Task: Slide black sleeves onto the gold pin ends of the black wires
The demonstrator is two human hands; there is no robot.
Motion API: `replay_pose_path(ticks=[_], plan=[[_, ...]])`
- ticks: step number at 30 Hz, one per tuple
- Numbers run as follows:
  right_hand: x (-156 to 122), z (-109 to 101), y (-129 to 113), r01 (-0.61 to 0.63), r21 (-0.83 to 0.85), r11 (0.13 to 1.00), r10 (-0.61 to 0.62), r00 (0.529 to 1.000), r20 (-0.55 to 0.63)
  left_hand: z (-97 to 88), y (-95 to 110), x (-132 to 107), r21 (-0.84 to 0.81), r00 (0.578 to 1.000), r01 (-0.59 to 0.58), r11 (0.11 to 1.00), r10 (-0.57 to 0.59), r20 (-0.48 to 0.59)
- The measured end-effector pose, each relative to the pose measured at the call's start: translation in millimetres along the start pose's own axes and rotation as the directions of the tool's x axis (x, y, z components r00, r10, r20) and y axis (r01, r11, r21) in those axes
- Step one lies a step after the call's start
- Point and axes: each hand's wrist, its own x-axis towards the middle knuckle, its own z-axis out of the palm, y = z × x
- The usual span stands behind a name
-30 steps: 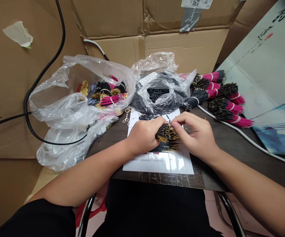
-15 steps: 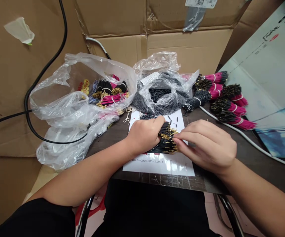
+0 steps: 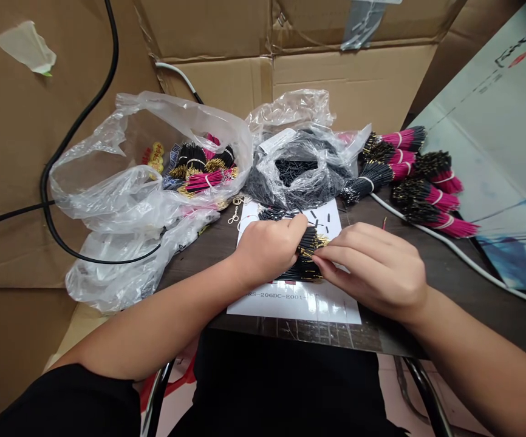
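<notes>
My left hand [image 3: 269,246] is closed around a bundle of black wires [image 3: 308,240] whose gold metal ends point to the right. At those gold ends, my right hand [image 3: 376,267] pinches with thumb and forefinger. Whatever lies between these fingertips is too small to make out. More black wires [image 3: 300,271] lie under the left hand on a printed white sheet [image 3: 290,308]. Several short black tubes [image 3: 328,217] are scattered on the sheet's upper part, beside a small dark heap [image 3: 272,213] behind the left hand.
An opened plastic bag of black tubes [image 3: 290,173] stands behind the sheet. Tied pink and black wire bundles [image 3: 436,197] lie at the right, near a white cable [image 3: 454,252]. A clear bag [image 3: 121,206] with more bundles sits left, a black cable [image 3: 69,136] beside it. Cardboard [image 3: 212,91] closes the back.
My right fingertips have shifted slightly left, closer in on the gold ends. The left hand keeps its hold on the bundle. The view has tilted a little.
</notes>
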Motion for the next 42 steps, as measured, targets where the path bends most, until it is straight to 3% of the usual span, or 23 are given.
replay_pose_path(ticks=[6, 11, 16, 19, 23, 27, 37, 40, 41, 42], plan=[[-7.4, 1.6, 0.6, 0.005, -0.082, 0.997, -0.009, 0.999, -0.045, 0.3, -0.4, 0.0, -0.045, 0.999, 0.053, 0.998, -0.052, 0.012], [-8.4, 1.8, -0.5, 0.099, -0.226, 0.969, -0.093, 0.995, 0.037, -2.1, -1.0, 0.4, -0.155, 0.992, 0.123, 0.980, -0.120, 0.030], [-3.2, 3.9, -5.2, 0.092, -0.321, 0.942, -0.078, 0.995, 0.057, -4.1, -3.3, 1.5, -0.213, 0.986, 0.161, 0.964, -0.165, -0.002], [-1.2, 5.8, -2.0, -0.045, -0.221, 0.974, 0.042, 0.999, -0.016, -6.4, -2.3, 1.0, -0.287, 0.989, 0.142, 0.947, -0.150, -0.004], [-0.7, 9.4, 9.3, -0.279, -0.029, 0.960, 0.275, 0.956, -0.099, -9.2, 0.3, -0.9, -0.439, 0.997, 0.063, 0.896, -0.074, -0.010], [-0.8, 13.2, 15.6, -0.265, 0.127, 0.956, 0.271, 0.962, -0.025, -8.5, -0.1, -1.7, -0.518, 0.999, 0.018, 0.855, -0.041, -0.032], [2.1, 11.9, 6.4, -0.363, 0.313, 0.878, 0.402, 0.913, -0.068, -6.9, -1.5, -3.2, -0.567, 0.998, -0.035, 0.823, 0.001, -0.060], [0.9, 10.3, 8.7, -0.379, 0.279, 0.883, 0.433, 0.886, -0.167, -8.4, 2.3, 0.1, -0.709, 0.994, 0.050, 0.703, -0.107, -0.036], [0.2, 8.6, 9.3, -0.366, 0.237, 0.900, 0.414, 0.887, -0.204, -9.0, 4.2, 2.1, -0.795, 0.983, 0.117, 0.595, -0.184, 0.007], [-0.7, 6.7, 9.1, -0.333, 0.177, 0.926, 0.367, 0.903, -0.224, -9.6, 6.1, 4.4, -0.881, 0.962, 0.194, 0.431, -0.259, 0.086]])
